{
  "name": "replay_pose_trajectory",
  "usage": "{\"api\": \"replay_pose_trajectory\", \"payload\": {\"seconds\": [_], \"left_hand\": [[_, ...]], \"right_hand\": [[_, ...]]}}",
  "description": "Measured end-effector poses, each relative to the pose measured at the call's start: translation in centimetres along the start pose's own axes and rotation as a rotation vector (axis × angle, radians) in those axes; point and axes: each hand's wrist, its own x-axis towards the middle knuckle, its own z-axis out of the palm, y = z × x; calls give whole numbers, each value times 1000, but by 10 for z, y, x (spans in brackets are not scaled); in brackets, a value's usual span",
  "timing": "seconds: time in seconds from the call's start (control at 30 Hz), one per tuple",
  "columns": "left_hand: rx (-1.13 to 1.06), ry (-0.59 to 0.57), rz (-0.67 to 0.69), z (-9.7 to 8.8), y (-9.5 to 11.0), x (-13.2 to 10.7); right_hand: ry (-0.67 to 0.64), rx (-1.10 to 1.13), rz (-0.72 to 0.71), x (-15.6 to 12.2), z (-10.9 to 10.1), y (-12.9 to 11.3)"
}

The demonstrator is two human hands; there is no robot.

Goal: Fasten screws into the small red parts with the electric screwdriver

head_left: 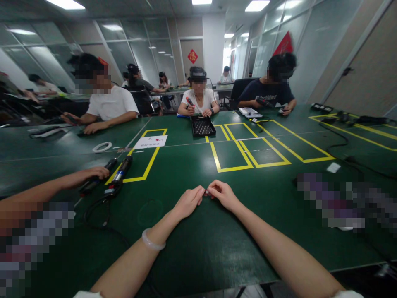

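Note:
Both my hands meet over the green table (186, 161), fingertips almost touching. Between them is a tiny dark red piece with a light spot (206, 192), too small to name. My left hand (190, 201) has its fingers pressed together at the piece's left side. On its right side, the thumb and forefinger of my right hand (222, 193) pinch close around it. I cannot tell which hand bears the piece. A pale bangle (153, 241) circles my left wrist.
At left another person's hand (98, 173) rests on a black cylindrical tool beside a second such tool (122, 169) with a cable. Yellow tape rectangles (235, 169) mark the table. Across sits a person with a black tray (203, 127). A white paper (151, 142) lies far left.

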Motion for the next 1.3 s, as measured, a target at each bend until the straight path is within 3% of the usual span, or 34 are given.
{"api": "replay_pose_trajectory", "payload": {"seconds": [0.33,0.6,0.77,1.03,1.17,1.3], "left_hand": [[10,-2,-3,2,1,0],[330,107,91,4,1,-2],[466,95,158,5,2,-3],[447,136,78,-1,11,-6],[463,228,20,-13,15,-5],[541,298,-115,-47,0,-3]], "right_hand": [[-42,13,18,-3,-3,6],[-55,58,26,-4,-5,1],[-85,66,51,-2,-6,1],[-79,65,37,-1,-8,3],[-84,11,43,0,-9,5],[-111,15,58,-1,-9,6]]}}
